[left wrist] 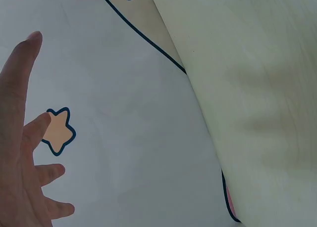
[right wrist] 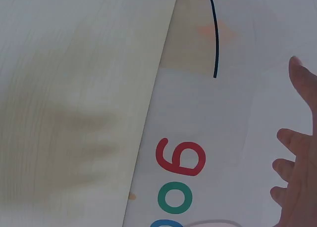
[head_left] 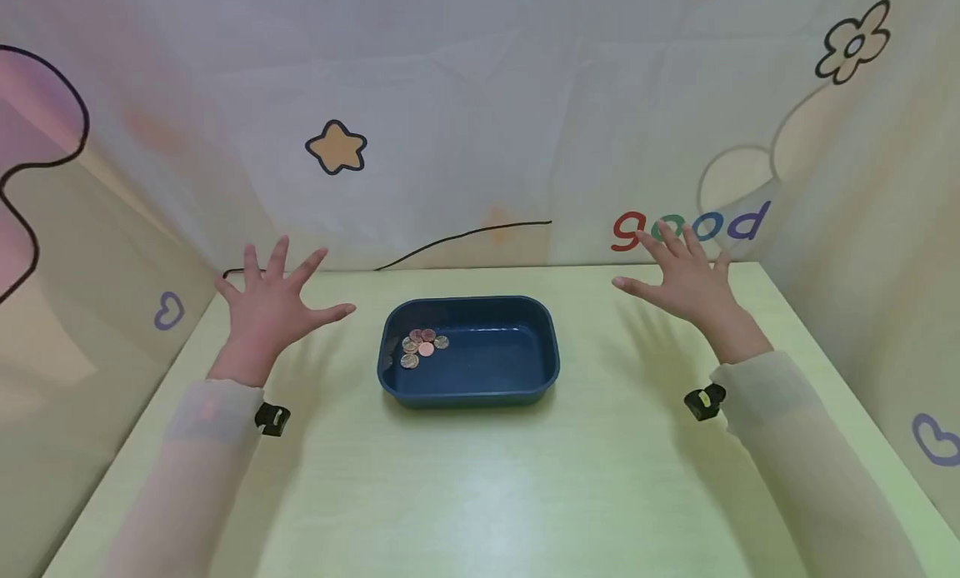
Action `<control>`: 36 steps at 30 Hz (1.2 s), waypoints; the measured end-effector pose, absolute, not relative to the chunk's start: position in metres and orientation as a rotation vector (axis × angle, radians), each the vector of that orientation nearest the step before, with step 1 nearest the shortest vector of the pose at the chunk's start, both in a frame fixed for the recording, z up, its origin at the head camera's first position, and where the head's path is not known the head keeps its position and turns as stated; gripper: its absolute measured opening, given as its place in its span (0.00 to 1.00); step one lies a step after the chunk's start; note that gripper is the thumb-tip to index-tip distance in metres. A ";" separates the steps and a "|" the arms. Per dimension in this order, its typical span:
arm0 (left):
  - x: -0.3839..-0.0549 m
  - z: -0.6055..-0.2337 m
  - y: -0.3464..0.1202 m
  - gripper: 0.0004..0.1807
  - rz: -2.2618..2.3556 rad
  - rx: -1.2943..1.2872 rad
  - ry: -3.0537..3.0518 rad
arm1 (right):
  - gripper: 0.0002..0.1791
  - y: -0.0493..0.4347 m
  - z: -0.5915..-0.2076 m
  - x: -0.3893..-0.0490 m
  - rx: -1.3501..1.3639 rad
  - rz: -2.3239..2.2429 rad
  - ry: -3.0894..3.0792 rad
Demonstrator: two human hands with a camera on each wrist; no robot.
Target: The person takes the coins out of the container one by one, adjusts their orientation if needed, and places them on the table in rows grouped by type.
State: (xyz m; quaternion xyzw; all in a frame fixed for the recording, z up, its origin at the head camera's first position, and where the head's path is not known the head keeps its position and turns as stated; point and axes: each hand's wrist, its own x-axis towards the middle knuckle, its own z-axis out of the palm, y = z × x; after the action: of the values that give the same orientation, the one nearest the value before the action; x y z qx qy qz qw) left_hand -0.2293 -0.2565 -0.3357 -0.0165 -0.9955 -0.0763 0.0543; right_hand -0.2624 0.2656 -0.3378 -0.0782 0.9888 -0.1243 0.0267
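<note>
A dark blue rectangular tray with rounded corners sits on the table, midway between the hands in the head view. Several coins, some silver and some copper-coloured, lie bunched at its left end. To the left of the tray my left hand is raised over the table with fingers spread, holding nothing. On the other side my right hand is held up likewise, fingers apart and nothing in them. Both wrist views show the spread fingers against the backdrop; just a sliver of blue appears at the top edge of each.
The pale wooden table ends at a printed cloth backdrop with a star, a flower and the word "good". Cloth walls close in the left and right sides. A small black device is worn at each wrist.
</note>
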 end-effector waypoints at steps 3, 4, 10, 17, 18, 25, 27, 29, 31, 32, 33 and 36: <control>-0.228 -0.338 -0.255 0.54 -0.240 -0.034 -3.021 | 0.55 0.264 -0.341 -0.260 -0.245 -0.423 3.064; -0.228 -0.340 -0.255 0.54 -0.239 -0.027 -3.021 | 0.55 0.264 -0.342 -0.260 -0.244 -0.438 3.067; -0.227 -0.350 -0.254 0.54 -0.246 -0.006 -3.032 | 0.51 0.260 -0.353 -0.258 -0.237 -0.511 3.072; -0.223 -0.364 -0.253 0.48 -0.270 -0.075 -2.950 | 0.46 0.258 -0.366 -0.256 -0.317 -0.617 3.092; -0.223 -0.366 -0.253 0.47 -0.280 -0.085 -2.936 | 0.46 0.257 -0.368 -0.255 -0.321 -0.640 3.093; -0.224 -0.373 -0.251 0.42 -0.440 -0.110 -2.907 | 0.42 0.251 -0.374 -0.251 -0.333 -0.828 3.103; -0.225 -0.375 -0.250 0.41 -0.489 -0.114 -2.904 | 0.40 0.248 -0.375 -0.252 -0.349 -0.882 3.112; -0.225 -0.378 -0.249 0.40 -0.539 -0.120 -2.898 | 0.38 0.245 -0.377 -0.252 -0.367 -0.927 3.117; -0.225 -0.380 -0.248 0.39 -0.605 -0.123 -2.896 | 0.37 0.242 -0.379 -0.253 -0.377 -0.955 3.118; -0.225 -0.381 -0.247 0.39 -0.645 -0.123 -2.895 | 0.37 0.240 -0.380 -0.253 -0.376 -0.969 3.116; -0.225 -0.383 -0.246 0.38 -0.677 -0.124 -2.895 | 0.36 0.239 -0.381 -0.253 -0.377 -0.981 3.111; -0.223 -0.386 -0.243 0.38 -0.777 -0.124 -2.893 | 0.35 0.235 -0.383 -0.252 -0.360 -1.030 3.085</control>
State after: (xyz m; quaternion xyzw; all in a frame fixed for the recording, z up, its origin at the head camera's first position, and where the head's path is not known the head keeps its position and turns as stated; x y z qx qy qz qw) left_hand -0.2235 -0.2425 -0.3860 -0.0414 -0.9625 -0.2584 0.0718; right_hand -0.2524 0.2347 -0.3831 -0.1099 0.9407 -0.3141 -0.0651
